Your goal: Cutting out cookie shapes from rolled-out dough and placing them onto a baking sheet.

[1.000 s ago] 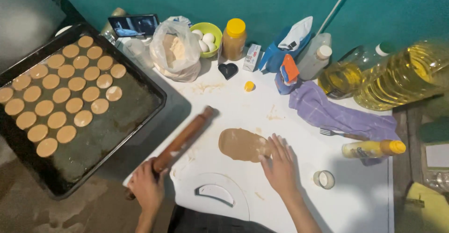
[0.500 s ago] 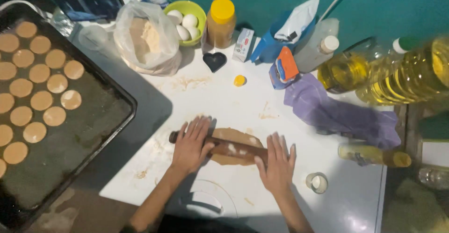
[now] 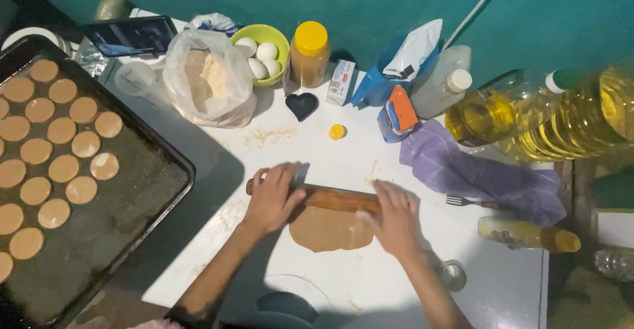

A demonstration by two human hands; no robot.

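A wooden rolling pin [image 3: 333,199] lies across the far edge of a flat brown sheet of dough [image 3: 328,230] on the white table [image 3: 277,137]. My left hand [image 3: 272,197] presses palm-down on the pin's left end. My right hand [image 3: 395,218] presses on its right end, fingers spread over pin and dough. A dark baking tray [image 3: 132,203] at the left holds several round dough discs [image 3: 63,170].
Along the back stand a bag of flour [image 3: 208,81], a green bowl of eggs [image 3: 264,52], a yellow-lidded jar [image 3: 309,55], a black heart-shaped cutter [image 3: 302,105] and oil bottles [image 3: 528,114]. A purple cloth [image 3: 475,170], a fork [image 3: 472,202] and a small round cutter [image 3: 453,275] lie right.
My left hand brought the rolling pin from the table's left onto the dough, and both hands now press on it. The pin has rolled to the dough's far edge.
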